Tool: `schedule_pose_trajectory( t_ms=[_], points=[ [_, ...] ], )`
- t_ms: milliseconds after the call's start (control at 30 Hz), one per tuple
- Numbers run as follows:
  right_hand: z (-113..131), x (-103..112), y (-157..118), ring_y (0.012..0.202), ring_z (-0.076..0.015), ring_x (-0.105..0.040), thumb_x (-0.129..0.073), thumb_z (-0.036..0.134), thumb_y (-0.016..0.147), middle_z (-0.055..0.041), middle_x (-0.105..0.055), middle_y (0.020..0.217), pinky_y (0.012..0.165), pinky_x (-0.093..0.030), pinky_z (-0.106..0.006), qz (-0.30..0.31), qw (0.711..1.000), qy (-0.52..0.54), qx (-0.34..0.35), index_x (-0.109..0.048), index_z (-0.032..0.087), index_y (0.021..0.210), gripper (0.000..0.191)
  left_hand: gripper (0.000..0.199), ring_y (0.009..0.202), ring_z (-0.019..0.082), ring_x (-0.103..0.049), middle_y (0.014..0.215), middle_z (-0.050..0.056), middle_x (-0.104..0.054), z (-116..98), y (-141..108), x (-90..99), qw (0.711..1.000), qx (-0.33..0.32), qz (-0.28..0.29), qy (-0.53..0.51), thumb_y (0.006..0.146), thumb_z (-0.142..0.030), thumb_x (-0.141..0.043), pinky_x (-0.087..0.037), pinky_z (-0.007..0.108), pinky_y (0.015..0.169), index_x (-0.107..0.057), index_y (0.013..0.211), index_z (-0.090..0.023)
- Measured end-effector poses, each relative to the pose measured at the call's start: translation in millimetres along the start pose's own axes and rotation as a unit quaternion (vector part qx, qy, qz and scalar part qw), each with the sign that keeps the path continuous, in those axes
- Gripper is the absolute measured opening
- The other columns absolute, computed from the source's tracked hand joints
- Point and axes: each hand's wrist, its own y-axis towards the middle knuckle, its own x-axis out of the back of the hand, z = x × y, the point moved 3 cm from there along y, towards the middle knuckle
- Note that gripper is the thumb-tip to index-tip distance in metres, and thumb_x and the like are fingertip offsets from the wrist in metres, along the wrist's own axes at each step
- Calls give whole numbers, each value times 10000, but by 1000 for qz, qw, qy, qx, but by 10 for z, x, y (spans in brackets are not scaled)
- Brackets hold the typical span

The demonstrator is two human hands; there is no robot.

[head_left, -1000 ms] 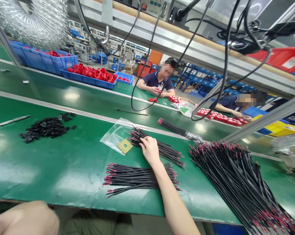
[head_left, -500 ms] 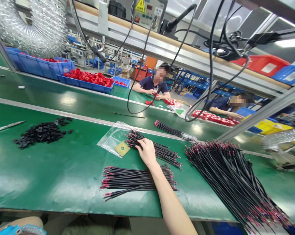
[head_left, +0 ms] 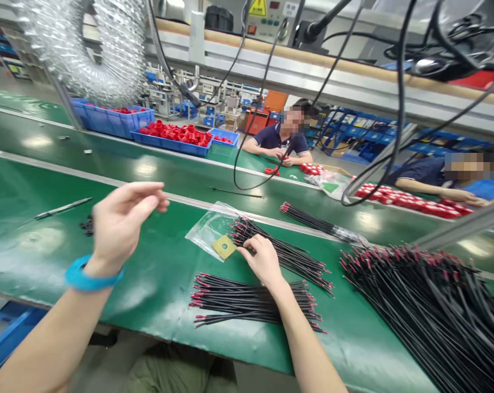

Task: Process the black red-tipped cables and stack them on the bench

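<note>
My right hand rests at the near side of a bundle of black wires with red ends. Its thumb and forefinger are a little apart, the thumb beside a square brass-coloured plate with a round hole. The plate lies on a clear plastic bag. My left hand, a blue band on its wrist, hovers above the bench with fingers stretched to the right and the thumb below them; nothing shows in it. It hides most of a pile of small black parts. A second wire bundle lies nearer me.
A large heap of black wires covers the right side; another bundle lies farther back. A pen-like tool is at left. Blue bins with red parts stand behind, cables hang overhead, and two co-workers sit opposite.
My left hand has come up from the lower left to over the black parts. My right hand stays at the wire bundle, its fingers shifted to the near edge. The view has turned left.
</note>
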Motion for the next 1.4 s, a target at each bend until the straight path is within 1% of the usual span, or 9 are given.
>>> schedule_pose_trajectory(
  t_ms=[67, 167, 267, 367, 667, 833, 933, 1100, 1400],
  points=[
    [150, -31, -23, 740, -143, -535, -737, 391, 805, -6, -581, 801, 692, -389, -258, 76, 994, 75, 14, -635, 189, 799, 226, 357, 802, 214, -638, 950, 88, -691, 436, 151, 36, 974, 40, 74, 212, 826, -417, -570, -513, 353, 768, -689, 1047, -163],
    [359, -110, -101, 726, -130, -547, -786, 444, 734, 2, -590, 804, 638, -388, -227, 196, 969, 145, 35, -662, 193, 800, 287, 415, 916, 302, -603, 1022, 162, -654, 1098, 243, 152, 848, 39, 122, 514, 882, -403, -424, -466, 396, 777, -702, 1014, -125],
    [465, -186, -166, 666, -112, -541, -775, 386, 759, 19, -588, 736, 595, -373, -208, 276, 945, 172, 33, -672, 191, 790, 223, 440, 990, 357, -549, 989, 221, -618, 1555, 214, 196, 755, 23, 193, 626, 899, -358, -360, -425, 418, 796, -697, 955, -81],
    [476, -219, -177, 622, -95, -532, -740, 271, 797, 24, -590, 716, 574, -367, -195, 305, 932, 195, 17, -668, 179, 776, 119, 390, 967, 346, -542, 935, 217, -605, 1761, 207, 186, 727, 22, 264, 634, 882, -264, -347, -401, 405, 804, -692, 838, -86],
    [483, -210, -183, 610, -88, -485, -688, 251, 828, 28, -579, 705, 574, -334, -192, 294, 938, 179, 46, -607, 165, 733, 152, 269, 923, 339, -548, 897, 206, -595, 1714, 370, 106, 739, 47, 292, 606, 821, -255, -448, -423, 416, 788, -625, 779, -57],
    [292, -190, -131, 593, -101, -534, -479, 273, 955, 26, -606, 705, 593, -403, -201, 209, 928, 303, -50, -579, 169, 986, 147, 236, 864, 322, -595, 821, 184, -641, 1724, 500, 22, 761, 76, 288, 576, 808, -227, -488, -450, 430, 786, -650, 825, -56],
    [118, -139, -68, 650, -126, -581, -481, 281, 948, -8, -651, 768, 629, -434, -226, 97, 953, 272, -88, -637, 171, 1045, 214, 339, 913, 295, -626, 937, 142, -693, 1688, 562, -226, 800, 73, 288, 522, 810, -318, -532, -463, 384, 836, -682, 1031, -110],
    [27, -192, -72, 724, -144, -622, -578, 239, 879, -12, -689, 860, 662, -434, -239, 28, 992, 101, -74, -735, 226, 896, 159, 396, 910, 235, -645, 1022, 108, -703, 1439, 400, -959, 951, 69, 244, 175, 797, -413, -567, -490, 326, 848, -707, 1044, -137],
    [107, -329, -123, 718, -133, -621, -604, 165, 871, -9, -650, 813, 631, -411, -235, 94, 993, -59, 44, -737, 230, 840, 151, 385, 849, 225, -658, 954, 110, -713, 1501, -188, -1324, 969, 141, 201, 14, 743, -424, -664, -512, 343, 812, -701, 980, -122]
  ],
)
